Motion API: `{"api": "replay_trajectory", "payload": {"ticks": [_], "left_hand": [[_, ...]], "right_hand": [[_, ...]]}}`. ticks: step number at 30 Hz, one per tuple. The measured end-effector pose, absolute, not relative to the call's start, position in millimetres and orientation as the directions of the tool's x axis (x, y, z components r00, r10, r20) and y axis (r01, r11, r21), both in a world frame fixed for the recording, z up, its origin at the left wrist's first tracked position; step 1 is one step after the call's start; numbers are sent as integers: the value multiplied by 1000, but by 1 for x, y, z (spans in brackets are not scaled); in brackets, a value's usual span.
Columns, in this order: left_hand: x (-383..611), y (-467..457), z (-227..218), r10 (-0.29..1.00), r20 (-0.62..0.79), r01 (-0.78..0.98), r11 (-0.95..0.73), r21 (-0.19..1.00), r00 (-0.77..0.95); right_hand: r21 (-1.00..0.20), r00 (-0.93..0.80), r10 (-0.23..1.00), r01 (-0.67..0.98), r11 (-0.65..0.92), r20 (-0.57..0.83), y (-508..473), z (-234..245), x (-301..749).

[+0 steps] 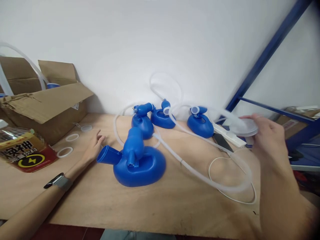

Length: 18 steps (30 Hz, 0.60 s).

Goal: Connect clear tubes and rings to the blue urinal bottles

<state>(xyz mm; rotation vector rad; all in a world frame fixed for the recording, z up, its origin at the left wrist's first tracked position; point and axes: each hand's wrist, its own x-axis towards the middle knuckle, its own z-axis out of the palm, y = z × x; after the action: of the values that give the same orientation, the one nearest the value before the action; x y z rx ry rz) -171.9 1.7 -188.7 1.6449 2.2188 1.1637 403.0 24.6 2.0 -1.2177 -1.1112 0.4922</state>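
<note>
On the right, my right hand (268, 131) is closed on a translucent funnel-shaped cup (245, 128), held up above the table and slightly blurred. A clear hose (190, 168) loops around near it. My left hand (95, 145) lies on the table with fingers loosely apart, holding nothing. Close to it stands a blue plastic urinal bottle (140, 166) with an open spout (108, 155) pointing left. White rings (65, 152) and a small clear lid (86, 128) lie to the left of that hand.
Several more blue bottles (200, 126) with hoses stand along the wall. An open cardboard box (50, 113) and a drink bottle (27, 150) are at left. A power strip (231, 136), a dark phone-like object (222, 142) and a white cable (235, 199) lie right, beside a blue metal frame (270, 56).
</note>
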Motion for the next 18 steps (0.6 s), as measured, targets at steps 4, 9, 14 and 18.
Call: {"api": "replay_trajectory", "payload": {"ticks": [4,9,14,18], "left_hand": [[-155,-5,-178,870,318,690,35,723,-377],[-151,-19,-157,814,466,739,-67,671,-348],[-147,-49,-104,588,724,785,-227,577,-361],[-149,-81,-67,660,736,957,-93,276,-148]], "right_hand": [[-899,281,855,119,421,437,24,18,356],[-845,-193,855,160,511,481,11,12,283],[-687,-332,747,299,663,576,-9,7,223],[-621,-367,699,322,714,613,-6,-2,195]]}}
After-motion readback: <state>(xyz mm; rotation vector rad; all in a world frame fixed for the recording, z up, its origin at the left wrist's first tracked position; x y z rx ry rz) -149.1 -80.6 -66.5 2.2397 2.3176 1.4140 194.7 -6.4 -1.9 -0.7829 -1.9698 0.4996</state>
